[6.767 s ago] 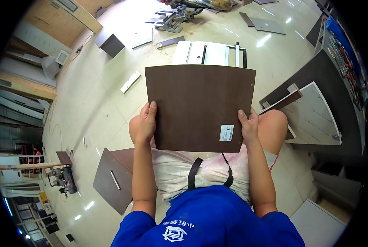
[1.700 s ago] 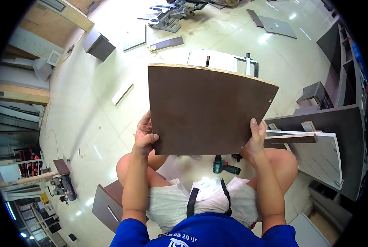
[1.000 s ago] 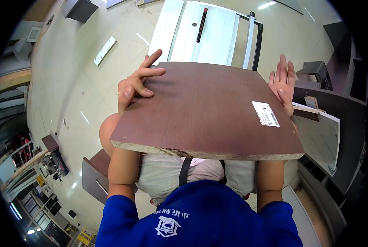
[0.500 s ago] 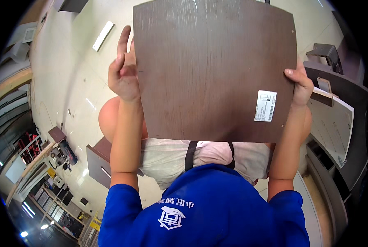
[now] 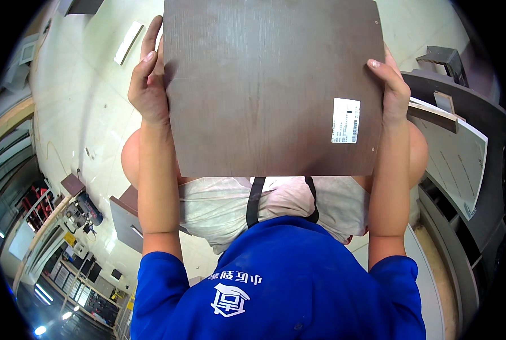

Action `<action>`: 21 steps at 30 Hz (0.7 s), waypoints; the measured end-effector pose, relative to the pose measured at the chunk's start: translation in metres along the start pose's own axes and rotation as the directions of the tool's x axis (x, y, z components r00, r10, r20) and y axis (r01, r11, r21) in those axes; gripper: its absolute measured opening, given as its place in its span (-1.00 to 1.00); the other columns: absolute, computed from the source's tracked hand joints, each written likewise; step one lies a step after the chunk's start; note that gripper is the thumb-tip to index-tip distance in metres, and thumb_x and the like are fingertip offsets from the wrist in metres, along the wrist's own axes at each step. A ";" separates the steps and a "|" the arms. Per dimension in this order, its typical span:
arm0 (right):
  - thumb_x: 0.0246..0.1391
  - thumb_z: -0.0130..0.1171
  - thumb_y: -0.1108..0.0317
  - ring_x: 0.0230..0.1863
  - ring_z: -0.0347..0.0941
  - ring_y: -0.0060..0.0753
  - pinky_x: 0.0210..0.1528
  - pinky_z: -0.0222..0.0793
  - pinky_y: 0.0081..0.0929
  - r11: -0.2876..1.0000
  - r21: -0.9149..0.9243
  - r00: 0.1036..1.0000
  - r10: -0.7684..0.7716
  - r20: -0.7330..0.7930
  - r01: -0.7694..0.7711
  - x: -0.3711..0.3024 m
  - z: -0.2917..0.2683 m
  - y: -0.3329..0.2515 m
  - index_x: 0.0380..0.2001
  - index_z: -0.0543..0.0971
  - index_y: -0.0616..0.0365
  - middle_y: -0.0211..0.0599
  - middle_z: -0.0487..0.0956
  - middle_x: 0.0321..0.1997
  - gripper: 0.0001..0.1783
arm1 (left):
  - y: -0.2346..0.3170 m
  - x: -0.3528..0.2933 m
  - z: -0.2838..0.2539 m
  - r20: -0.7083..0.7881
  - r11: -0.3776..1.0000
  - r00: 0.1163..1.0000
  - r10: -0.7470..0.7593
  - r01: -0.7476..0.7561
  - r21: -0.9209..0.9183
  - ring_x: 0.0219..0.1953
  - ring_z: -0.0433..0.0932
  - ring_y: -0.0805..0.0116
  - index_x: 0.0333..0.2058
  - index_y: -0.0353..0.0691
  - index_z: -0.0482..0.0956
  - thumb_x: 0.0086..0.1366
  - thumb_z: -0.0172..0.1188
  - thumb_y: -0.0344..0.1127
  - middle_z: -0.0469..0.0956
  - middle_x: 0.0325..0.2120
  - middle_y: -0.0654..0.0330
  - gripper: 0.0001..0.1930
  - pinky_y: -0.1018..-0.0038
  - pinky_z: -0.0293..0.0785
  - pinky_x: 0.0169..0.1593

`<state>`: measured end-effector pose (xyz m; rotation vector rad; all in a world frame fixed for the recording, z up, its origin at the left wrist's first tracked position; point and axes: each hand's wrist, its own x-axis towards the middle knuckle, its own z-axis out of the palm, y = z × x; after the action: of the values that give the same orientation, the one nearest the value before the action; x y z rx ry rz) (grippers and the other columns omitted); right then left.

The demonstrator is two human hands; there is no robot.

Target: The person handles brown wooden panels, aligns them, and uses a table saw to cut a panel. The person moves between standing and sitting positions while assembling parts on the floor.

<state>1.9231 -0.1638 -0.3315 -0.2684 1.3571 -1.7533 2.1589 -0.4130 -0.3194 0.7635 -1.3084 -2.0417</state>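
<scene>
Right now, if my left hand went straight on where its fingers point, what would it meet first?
Likely the brown board: your left hand leans toward its left edge, though it might pass behind; depth is unclear.

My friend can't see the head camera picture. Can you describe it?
A brown board with a white label is held between a left hand and a right hand, whose thumb overlaps its front. Below are a blue shirt and pale shorts.

A pale, glossy floor [image 5: 88, 107] lies between bright lamps [image 5: 40, 330], left, and dark furniture [image 5: 496, 153], right.
</scene>
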 end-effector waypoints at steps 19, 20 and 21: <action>-0.03 0.16 0.32 0.07 0.42 -0.24 0.12 0.34 -0.40 0.984 -0.079 0.978 -0.169 -0.120 0.161 -0.009 0.010 0.002 0.22 0.24 0.36 -0.05 0.45 0.07 -0.27 | 0.005 -0.008 0.001 0.042 0.945 0.970 0.241 -0.245 0.218 0.31 0.19 0.18 0.25 -0.60 0.13 0.29 -0.27 -0.22 0.24 0.26 -0.06 -0.36 0.38 -0.02 0.36; -0.06 0.19 0.34 0.12 0.38 -0.20 0.18 0.28 -0.36 0.981 -0.063 0.977 -0.187 -0.107 0.181 -0.007 0.007 0.001 0.22 0.23 0.37 -0.03 0.43 0.11 -0.24 | 0.005 -0.006 0.001 0.078 0.933 0.958 0.275 -0.286 0.217 0.31 0.19 0.18 0.27 -0.57 0.10 0.28 -0.26 -0.20 0.22 0.27 -0.05 -0.34 0.38 -0.01 0.36; -0.07 0.19 0.33 0.13 0.37 -0.19 0.19 0.27 -0.35 0.982 -0.046 0.978 -0.185 -0.098 0.182 -0.007 0.005 0.002 0.23 0.23 0.37 -0.02 0.42 0.12 -0.23 | 0.005 -0.008 0.002 0.028 0.955 0.972 0.232 -0.234 0.185 0.30 0.20 0.17 0.28 -0.52 0.09 0.27 -0.24 -0.17 0.22 0.27 -0.04 -0.32 0.37 0.01 0.35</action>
<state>1.9317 -0.1620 -0.3294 -0.3378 1.4780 -1.9183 2.1641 -0.4076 -0.3130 0.6495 -1.5323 -1.7541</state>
